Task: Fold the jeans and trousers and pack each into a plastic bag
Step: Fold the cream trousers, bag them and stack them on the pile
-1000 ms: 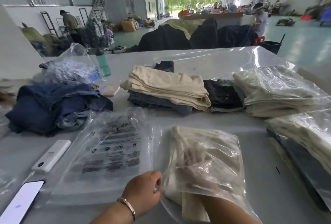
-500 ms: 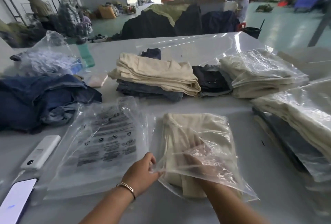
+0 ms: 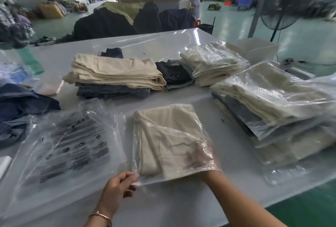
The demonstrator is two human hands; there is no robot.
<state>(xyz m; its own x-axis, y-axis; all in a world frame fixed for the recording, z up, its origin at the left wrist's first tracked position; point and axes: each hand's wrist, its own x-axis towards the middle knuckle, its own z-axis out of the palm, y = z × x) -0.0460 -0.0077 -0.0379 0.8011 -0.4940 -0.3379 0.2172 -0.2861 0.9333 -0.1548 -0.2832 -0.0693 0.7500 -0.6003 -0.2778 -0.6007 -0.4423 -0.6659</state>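
Left hand: the person's left hand (image 3: 121,185), at lower centre of the frame, pinches the near left corner of the clear plastic bag (image 3: 174,171) between thumb and curled fingers, holding the mouth edge in place.
Right hand: the right hand (image 3: 197,159) is inside the bag mouth, seen only as a dim shape through the film; whether its fingers are flat or curled cannot be told.
Change: a second ago the right hand reached deep into the bag, fingers spread on the cloth near its middle; now it sits just inside the opening, so it has drawn back towards the person. The left hand has slid from the bag's side edge to the corner of the mouth.
Task's thing: the folded cream trousers (image 3: 169,132) lie at centre frame, fully inside the bag, pushed to its far end.
Meaning: this pair looks seated; the likely remaining step is to free the right hand and close the flap.
Still to pack: a stack of folded cream and blue-grey garments (image 3: 116,76) at upper centre, and loose dark blue jeans (image 3: 21,107) at the left edge.
Already packed: bagged garments (image 3: 269,103) piled at the right.
Next bags: printed empty plastic bags (image 3: 72,147) lie just left of the work.
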